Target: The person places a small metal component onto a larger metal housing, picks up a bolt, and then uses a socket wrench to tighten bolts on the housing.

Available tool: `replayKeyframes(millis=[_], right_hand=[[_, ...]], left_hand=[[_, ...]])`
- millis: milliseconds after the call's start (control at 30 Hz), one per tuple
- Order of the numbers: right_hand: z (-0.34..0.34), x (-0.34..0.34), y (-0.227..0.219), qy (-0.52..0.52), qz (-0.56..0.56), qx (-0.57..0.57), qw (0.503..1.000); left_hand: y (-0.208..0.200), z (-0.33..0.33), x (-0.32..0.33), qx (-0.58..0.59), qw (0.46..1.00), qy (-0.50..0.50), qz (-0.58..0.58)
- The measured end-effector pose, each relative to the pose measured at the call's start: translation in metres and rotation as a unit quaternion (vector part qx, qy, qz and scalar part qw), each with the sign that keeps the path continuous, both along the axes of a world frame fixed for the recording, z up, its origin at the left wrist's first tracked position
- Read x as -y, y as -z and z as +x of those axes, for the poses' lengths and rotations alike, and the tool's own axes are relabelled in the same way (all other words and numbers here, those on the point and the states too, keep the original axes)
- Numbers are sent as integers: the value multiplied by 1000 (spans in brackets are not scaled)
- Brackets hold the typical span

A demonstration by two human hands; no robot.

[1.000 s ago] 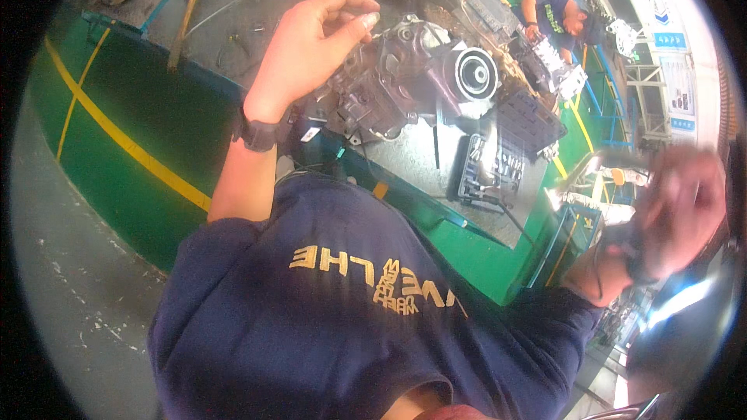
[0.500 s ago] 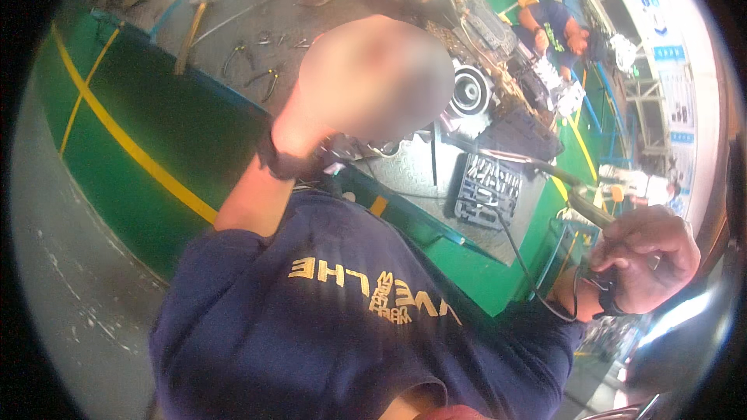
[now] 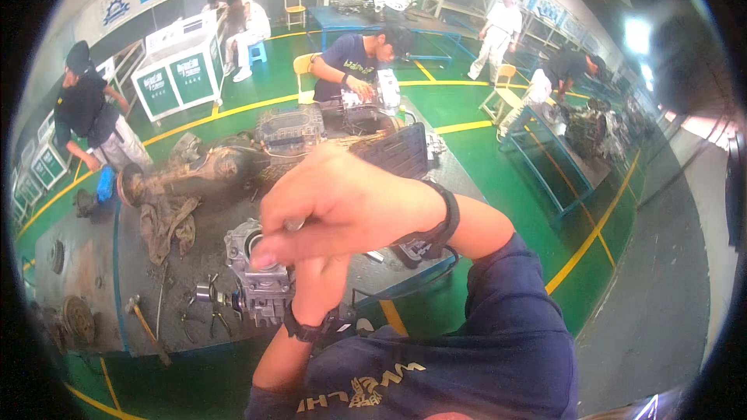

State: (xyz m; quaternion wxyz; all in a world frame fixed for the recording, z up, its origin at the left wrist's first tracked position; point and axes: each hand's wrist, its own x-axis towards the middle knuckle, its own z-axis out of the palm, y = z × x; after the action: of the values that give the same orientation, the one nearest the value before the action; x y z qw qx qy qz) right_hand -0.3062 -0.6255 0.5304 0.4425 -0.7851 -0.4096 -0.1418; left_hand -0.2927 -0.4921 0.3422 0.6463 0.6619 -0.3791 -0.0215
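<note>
A small grey engine casing (image 3: 261,284) stands on the near edge of a dirty grey workbench (image 3: 93,264). My right hand (image 3: 342,202) reaches across close in front of the camera, with a black band on its wrist. Its fingers are pinched shut over the top of the casing, with a small silver metal part (image 3: 294,224) between them. My left forearm, wearing a black watch (image 3: 307,332), rises from below to the casing. My left hand is hidden behind the right hand, so its grip does not show.
On the bench lie a hammer (image 3: 146,327), pliers (image 3: 204,295), a dirty rag (image 3: 167,222), a big rusty axle assembly (image 3: 226,165) and an open black tool case (image 3: 397,152). A person (image 3: 358,54) works across the bench; others stand around. Blue tables (image 3: 545,152) stand at right.
The view has swung round and now looks across the workshop. My right hand came in from the far side to the casing, in front of my left hand.
</note>
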Motion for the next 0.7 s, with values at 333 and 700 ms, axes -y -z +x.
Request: replayKeyframes(millis=[333,700], right_hand=[[12,4,4,40,-13,70,997],[-28,84,1,46,-125,222,966]], left_hand=[[34,3,39,145,986,-49,71],[-29,4,72,179,974,-67,-122]])
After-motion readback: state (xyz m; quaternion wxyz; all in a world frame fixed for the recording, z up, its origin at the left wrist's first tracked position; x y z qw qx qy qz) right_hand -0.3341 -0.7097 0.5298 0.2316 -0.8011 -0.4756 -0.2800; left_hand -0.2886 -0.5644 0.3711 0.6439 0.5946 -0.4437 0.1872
